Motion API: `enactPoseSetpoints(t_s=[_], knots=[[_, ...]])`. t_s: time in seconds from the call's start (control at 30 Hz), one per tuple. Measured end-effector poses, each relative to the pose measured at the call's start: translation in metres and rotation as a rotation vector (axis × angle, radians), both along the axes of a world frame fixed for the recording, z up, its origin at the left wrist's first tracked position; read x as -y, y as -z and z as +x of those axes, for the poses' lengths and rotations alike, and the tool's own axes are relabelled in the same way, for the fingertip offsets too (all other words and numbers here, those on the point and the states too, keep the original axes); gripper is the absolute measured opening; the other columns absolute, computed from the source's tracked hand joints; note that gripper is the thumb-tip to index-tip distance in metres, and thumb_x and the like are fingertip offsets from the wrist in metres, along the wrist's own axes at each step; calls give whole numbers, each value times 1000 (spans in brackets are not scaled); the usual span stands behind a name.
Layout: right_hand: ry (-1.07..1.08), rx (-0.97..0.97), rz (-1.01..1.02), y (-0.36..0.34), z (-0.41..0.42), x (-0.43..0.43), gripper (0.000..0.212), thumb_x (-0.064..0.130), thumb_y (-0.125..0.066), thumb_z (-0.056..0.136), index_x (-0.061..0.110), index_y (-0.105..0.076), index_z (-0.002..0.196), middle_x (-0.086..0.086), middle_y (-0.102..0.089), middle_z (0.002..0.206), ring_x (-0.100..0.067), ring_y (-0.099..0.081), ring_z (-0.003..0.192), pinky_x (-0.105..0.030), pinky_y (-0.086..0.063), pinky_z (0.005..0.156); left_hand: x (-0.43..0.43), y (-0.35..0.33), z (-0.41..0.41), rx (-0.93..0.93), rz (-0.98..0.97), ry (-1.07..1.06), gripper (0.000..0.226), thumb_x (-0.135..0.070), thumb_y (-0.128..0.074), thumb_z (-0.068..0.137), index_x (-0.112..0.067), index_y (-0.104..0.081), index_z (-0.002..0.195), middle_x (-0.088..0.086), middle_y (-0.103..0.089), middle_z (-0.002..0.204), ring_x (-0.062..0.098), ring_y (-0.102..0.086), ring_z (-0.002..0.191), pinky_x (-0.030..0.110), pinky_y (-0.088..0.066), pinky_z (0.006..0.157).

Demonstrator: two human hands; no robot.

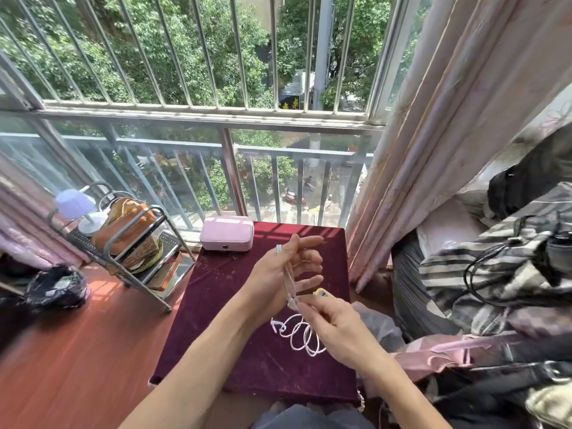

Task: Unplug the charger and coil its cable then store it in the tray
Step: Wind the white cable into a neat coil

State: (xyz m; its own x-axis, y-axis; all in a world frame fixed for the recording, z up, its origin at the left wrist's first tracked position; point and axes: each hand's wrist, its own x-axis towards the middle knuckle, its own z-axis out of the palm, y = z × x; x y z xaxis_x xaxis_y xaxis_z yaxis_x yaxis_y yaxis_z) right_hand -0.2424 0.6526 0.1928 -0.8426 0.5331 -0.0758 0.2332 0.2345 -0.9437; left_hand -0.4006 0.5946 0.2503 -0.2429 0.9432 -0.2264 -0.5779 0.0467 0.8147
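Cable [298, 335] stretched between raised open-fingered left hand [286, 267] and pinching right hand [329, 320].

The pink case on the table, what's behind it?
Behind the pink case stand the glass panel and metal railing, the street below showing through. The floor strip right behind it is hidden by the case.

White cable [301, 335] between both hands

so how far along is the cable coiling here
Unplugging looks done: no socket is on the white cable. Coiling is under way: the left hand holds strands up across its palm, the right hand pinches the cable below, and loose loops lie on the red cloth. Finishing the coil and storing it remain; I can't identify a tray.
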Motion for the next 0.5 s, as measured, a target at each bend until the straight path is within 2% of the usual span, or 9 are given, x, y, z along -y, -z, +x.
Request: enactPoseSetpoints(t_s=[0.07,0.1,0.17,0.2,0.3,0.33,0.43,0.5], knots=[[-70,59,108,-9,2,0,23,41,-59,106,28,-77,100,15,-46,56,-3,-39,52,-21,-30,52,3,3,-4,-39,-41,0,45,-41,-45,104,-8,-65,127,4,-71,95,19,-69,95,56,-50,101],[-109,82,169,-16,3,1,27,39,-60,105,19,-75,94,17,-48,54,-4,-42,51,-18,-31,54,5,4,-5,-63,-60,-2,45,-41,-44,104,-8,-64,128,3,-72,96,20,-68,98,59,-47,104],[-163,110,297,-30,4,0,30,34,-63,103,13,-72,83,21,-54,58,-3,-49,58,-16,-35,59,8,5,-6,-130,-95,0,47,-43,-44,104,-7,-63,130,2,-72,97,21,-68,101,60,-47,104],[-185,121,363,-38,4,-2,29,32,-65,102,13,-73,82,22,-57,61,-2,-53,64,-17,-40,63,10,4,-4,-163,-109,7,49,-43,-44,104,-6,-63,130,3,-72,97,21,-68,101,57,-50,101],[-234,148,491,-61,3,-6,24,34,-67,101,18,-79,88,15,-66,73,-5,-67,82,-36,-55,78,16,1,1,-262,-139,64,51,-45,-42,105,-5,-63,128,10,-75,105,25,-72,101,40,-61,87],[-244,151,506,-68,2,-7,22,35,-68,100,21,-81,91,15,-66,77,-5,-69,86,-37,-57,80,18,1,3,-308,-146,95,50,-46,-41,106,-7,-63,128,11,-76,109,26,-73,102,37,-61,85],[-282,121,526,-87,1,-12,14,36,-72,98,28,-83,95,19,-70,93,9,-61,84,-25,-54,77,25,3,6,-478,-106,217,51,-48,-37,108,-11,-67,126,15,-75,115,24,-72,106,34,-58,91],[-308,112,531,-96,0,-16,9,38,-75,94,32,-82,94,21,-69,95,6,-62,85,-21,-52,75,28,4,8,-506,-56,276,49,-43,-36,109,-8,-71,113,8,-76,102,18,-71,92,29,-56,82]])
